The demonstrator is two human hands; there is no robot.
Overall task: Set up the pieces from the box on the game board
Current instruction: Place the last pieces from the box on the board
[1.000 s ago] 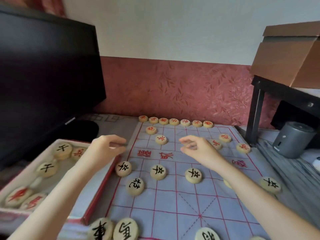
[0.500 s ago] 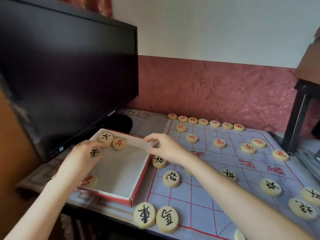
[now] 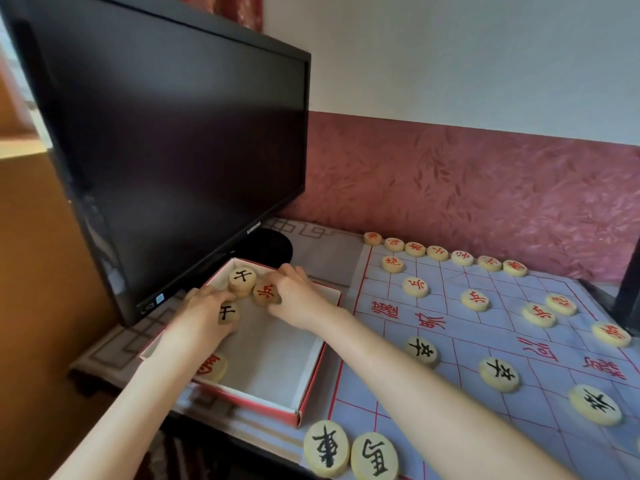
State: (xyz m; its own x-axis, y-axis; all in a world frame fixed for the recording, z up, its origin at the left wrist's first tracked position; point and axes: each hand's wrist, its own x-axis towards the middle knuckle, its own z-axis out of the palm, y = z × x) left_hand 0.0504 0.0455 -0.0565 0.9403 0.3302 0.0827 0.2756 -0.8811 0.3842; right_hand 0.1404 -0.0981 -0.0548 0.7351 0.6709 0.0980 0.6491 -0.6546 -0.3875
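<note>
Two hands in the box (image 3: 311, 368). Right hand (image 3: 294, 294) has its grip closed around the red-marked piece (image 3: 266, 293), fingers on its rim. Left hand (image 3: 204, 306), just left, rests on a black-marked piece (image 3: 228, 315); grip unclear. Discs look hard, light and smooth, so best pinched by the edge. Board (image 3: 450, 386) lies to the right.

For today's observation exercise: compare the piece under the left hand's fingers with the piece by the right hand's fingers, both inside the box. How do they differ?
The left hand touches a piece with a black character; the right hand touches a piece with a red character. The black piece lies nearer the person, the red piece nearer the far wall of the box. The characters themselves differ. Both are pale round discs lying face up.
</note>
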